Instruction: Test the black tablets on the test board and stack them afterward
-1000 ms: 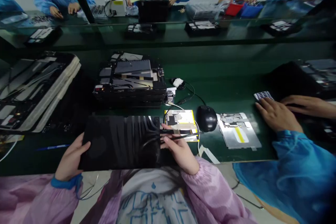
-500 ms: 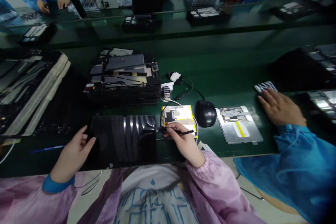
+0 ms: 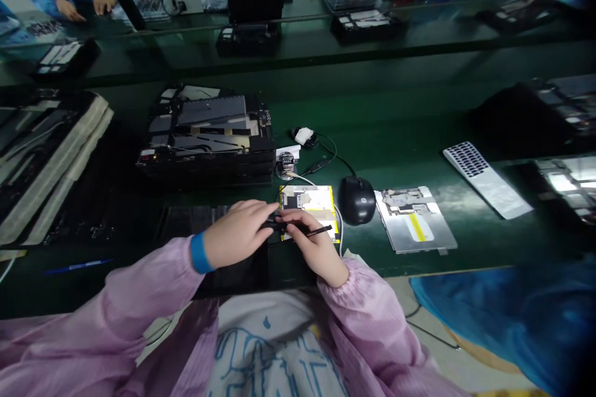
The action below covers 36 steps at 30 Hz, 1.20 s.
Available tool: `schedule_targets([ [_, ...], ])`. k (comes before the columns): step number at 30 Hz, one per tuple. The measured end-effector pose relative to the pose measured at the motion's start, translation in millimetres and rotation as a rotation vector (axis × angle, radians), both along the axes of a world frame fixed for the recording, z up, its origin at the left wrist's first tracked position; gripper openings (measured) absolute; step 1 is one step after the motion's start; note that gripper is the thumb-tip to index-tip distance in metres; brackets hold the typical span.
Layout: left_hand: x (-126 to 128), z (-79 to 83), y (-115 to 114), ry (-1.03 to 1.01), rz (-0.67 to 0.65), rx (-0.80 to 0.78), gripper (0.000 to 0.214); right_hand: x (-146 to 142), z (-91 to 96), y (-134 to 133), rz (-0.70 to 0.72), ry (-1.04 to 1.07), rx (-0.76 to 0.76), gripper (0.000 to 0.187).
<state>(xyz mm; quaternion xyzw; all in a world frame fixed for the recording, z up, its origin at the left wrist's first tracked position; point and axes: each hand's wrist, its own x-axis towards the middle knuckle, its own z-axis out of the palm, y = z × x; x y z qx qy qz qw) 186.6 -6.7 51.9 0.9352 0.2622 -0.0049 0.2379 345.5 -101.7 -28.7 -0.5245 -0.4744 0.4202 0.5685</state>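
Observation:
A black tablet panel (image 3: pixel 195 223) lies flat on the green bench in front of me. My left hand (image 3: pixel 237 232) reaches across it, fingers pinched at its right edge. There it meets my right hand (image 3: pixel 313 245), which grips a thin black stylus-like tool (image 3: pixel 316 231) pointing right. Both sets of fingertips press on a small dark connector at the panel's edge. Just behind my hands lies a yellow-edged board (image 3: pixel 310 203) with a white cable.
A stack of opened tablet chassis (image 3: pixel 209 136) stands behind the panel, more trays (image 3: pixel 41 155) at left. A black mouse (image 3: pixel 356 200), a metal plate (image 3: pixel 414 220) and a white keypad (image 3: pixel 482 180) lie at right. A co-worker's blue sleeve (image 3: pixel 512 316) fills the lower right.
My left hand left the panel's left edge and crossed to its right edge, joining my right hand. The panel now lies flat. The co-worker's hands withdrew from the keypad.

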Motion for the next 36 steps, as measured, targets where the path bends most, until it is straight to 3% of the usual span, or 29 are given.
schedule_targets([
  [4, 29.2, -18.6, 4.1, 0.032, -0.061, -0.029, 0.030, 9.5, -1.2, -3.6, -0.013, -0.148, 0.036, 0.013],
  [9, 32.3, -29.2, 10.2, 0.023, -0.064, -0.005, 0.006, 18.4, -7.7, -9.6, -0.033, -0.619, 0.057, 0.035],
  [11, 31.2, -30.8, 11.8, 0.029, -0.080, 0.020, 0.010, 19.6, -9.6, -12.2, -0.021, -0.698, 0.034, 0.042],
  [17, 29.9, -37.6, 17.9, 0.016, -0.068, 0.119, 0.008, 20.2, -9.9, -22.5, -0.005, -0.724, 0.001, 0.029],
  [24, 30.4, -39.4, 20.7, -0.099, -0.029, 0.311, 0.023, 20.3, -8.1, -29.7, -0.032, -0.611, 0.011, 0.005],
  [26, 32.3, -36.6, 12.2, -0.144, -0.110, 0.266, 0.018, 20.3, -5.5, -29.4, -0.034, -0.558, 0.015, 0.005],
  [29, 35.7, -34.1, 0.4, -0.141, -0.212, 0.070, 0.015, 21.3, -0.9, -28.7, -0.017, -0.465, 0.021, 0.005],
  [33, 36.3, -36.3, 0.9, -0.100, -0.089, -0.101, 0.009, 24.0, -0.4, -28.3, -0.051, -0.447, -0.002, 0.016],
  [36, 33.8, -38.9, 8.8, -0.112, 0.053, -0.167, 0.017, 24.8, -4.6, -27.2, -0.063, -0.602, -0.012, 0.036],
])
